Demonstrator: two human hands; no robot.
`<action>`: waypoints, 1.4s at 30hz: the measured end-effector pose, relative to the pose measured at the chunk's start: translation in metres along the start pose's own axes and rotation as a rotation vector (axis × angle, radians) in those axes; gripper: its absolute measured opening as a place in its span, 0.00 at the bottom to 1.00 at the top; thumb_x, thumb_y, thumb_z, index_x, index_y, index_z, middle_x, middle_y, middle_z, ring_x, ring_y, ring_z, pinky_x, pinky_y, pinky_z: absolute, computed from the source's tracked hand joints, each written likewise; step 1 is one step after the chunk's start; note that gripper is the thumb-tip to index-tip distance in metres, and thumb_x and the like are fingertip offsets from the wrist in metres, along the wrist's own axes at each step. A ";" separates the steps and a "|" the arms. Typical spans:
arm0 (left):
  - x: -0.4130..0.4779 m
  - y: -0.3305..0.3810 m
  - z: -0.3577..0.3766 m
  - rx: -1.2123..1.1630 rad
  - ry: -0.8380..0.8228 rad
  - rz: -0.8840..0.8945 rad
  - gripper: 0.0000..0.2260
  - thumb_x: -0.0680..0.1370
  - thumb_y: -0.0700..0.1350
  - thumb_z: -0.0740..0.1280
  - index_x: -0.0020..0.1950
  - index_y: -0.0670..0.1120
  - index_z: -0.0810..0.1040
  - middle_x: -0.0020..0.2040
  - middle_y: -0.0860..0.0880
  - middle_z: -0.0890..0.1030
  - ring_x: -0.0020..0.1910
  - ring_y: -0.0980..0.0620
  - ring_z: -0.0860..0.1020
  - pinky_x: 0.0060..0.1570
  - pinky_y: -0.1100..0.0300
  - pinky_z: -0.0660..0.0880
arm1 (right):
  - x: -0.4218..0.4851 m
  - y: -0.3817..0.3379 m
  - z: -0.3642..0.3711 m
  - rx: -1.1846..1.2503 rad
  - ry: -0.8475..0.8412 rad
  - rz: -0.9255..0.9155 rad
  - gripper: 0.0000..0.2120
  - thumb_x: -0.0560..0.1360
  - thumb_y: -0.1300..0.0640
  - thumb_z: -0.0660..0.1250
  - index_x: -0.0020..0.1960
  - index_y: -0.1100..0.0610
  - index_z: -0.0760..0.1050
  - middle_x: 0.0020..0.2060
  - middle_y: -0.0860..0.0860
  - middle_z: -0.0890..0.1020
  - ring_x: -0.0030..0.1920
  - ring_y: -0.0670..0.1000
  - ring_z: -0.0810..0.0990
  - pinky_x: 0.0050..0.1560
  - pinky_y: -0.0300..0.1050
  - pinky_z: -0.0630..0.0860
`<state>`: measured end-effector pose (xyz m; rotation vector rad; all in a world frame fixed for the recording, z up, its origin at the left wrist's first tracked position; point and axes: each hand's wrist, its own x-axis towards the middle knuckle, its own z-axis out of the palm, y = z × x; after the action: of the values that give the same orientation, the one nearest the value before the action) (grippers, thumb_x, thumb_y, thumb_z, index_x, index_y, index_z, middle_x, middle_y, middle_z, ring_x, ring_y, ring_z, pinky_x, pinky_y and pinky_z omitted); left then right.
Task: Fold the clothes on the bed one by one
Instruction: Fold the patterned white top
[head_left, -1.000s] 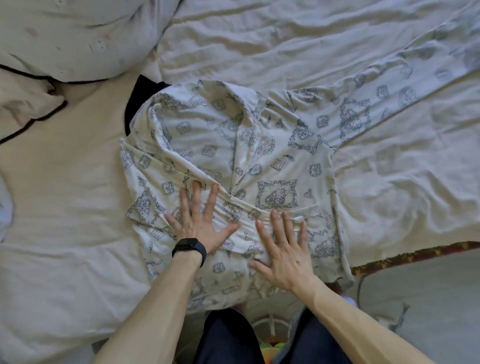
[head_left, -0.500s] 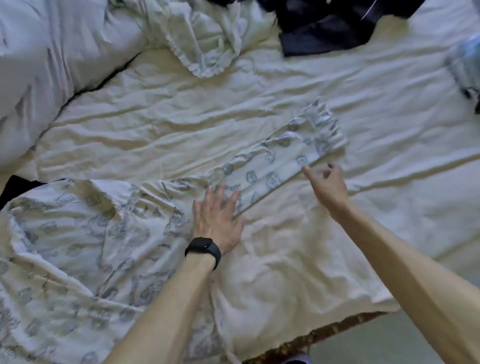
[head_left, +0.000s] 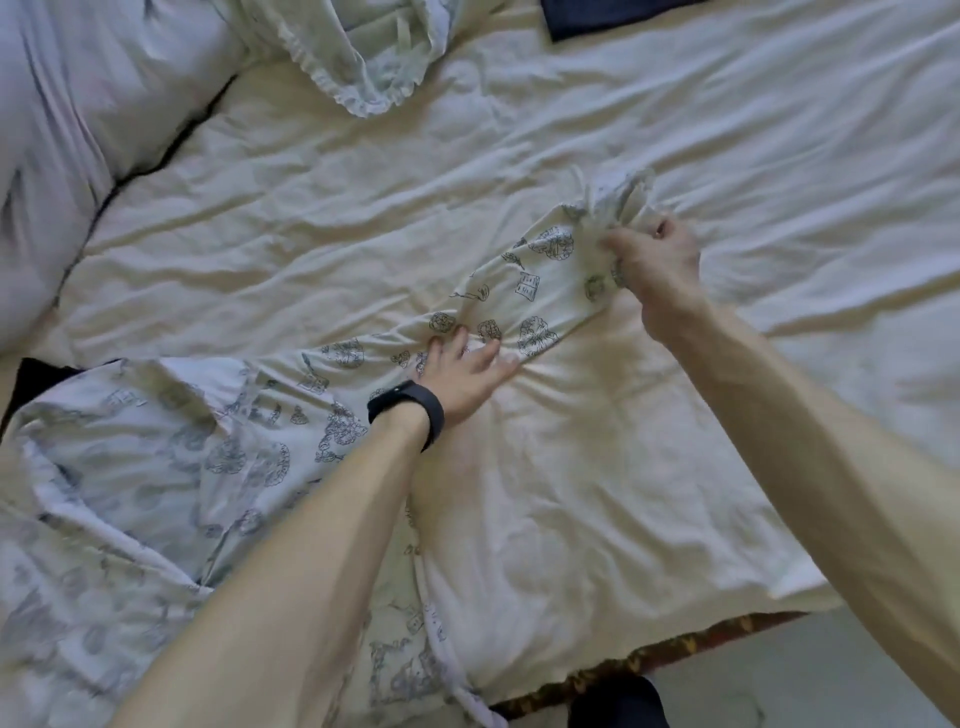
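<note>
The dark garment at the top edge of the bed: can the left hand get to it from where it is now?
Probably not without leaning. The left hand presses flat on the printed shirt sleeve, and the dark garment lies far across the bedsheet. Nothing blocks the way; only the distance does.

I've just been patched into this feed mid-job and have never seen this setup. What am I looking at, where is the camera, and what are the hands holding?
There is no machine here: a person is folding laundry with bare hands. The single picture comes from a camera worn on the head, looking forward and down at a bed covered by a creased pale sheet. A patterned shirt lies spread at the near left, with one long sleeve stretched out to the right. The left hand, with a black wristband, presses flat on that sleeve. The right hand has bunched up the sleeve's end in a closed grip. A frilled pale cloth and a dark garment wait at the far side.
</note>
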<state>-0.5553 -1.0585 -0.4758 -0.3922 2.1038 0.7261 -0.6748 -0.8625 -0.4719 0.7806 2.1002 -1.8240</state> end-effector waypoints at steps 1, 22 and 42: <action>-0.009 0.011 -0.012 -0.293 0.021 -0.005 0.32 0.79 0.70 0.53 0.77 0.54 0.67 0.79 0.47 0.63 0.79 0.43 0.56 0.74 0.47 0.56 | -0.019 0.000 0.004 -0.072 -0.035 -0.090 0.11 0.69 0.63 0.71 0.36 0.51 0.71 0.32 0.47 0.74 0.35 0.46 0.73 0.38 0.46 0.72; -0.363 -0.412 0.109 -1.614 0.450 -0.551 0.11 0.79 0.40 0.70 0.59 0.38 0.80 0.49 0.43 0.85 0.40 0.44 0.83 0.44 0.48 0.82 | -0.467 0.246 0.118 -1.336 -0.663 -0.138 0.34 0.82 0.34 0.52 0.83 0.42 0.45 0.83 0.50 0.40 0.82 0.54 0.36 0.78 0.67 0.54; -0.160 -0.252 -0.048 -0.344 0.453 0.064 0.22 0.78 0.53 0.68 0.71 0.49 0.71 0.69 0.47 0.74 0.66 0.47 0.74 0.63 0.55 0.72 | -0.332 0.137 0.192 0.377 -0.049 0.678 0.14 0.78 0.52 0.73 0.56 0.60 0.77 0.47 0.54 0.82 0.38 0.49 0.82 0.30 0.38 0.77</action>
<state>-0.3629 -1.2832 -0.4134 -0.7365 2.4190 1.1274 -0.3559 -1.1147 -0.4496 1.3181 1.2280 -1.8042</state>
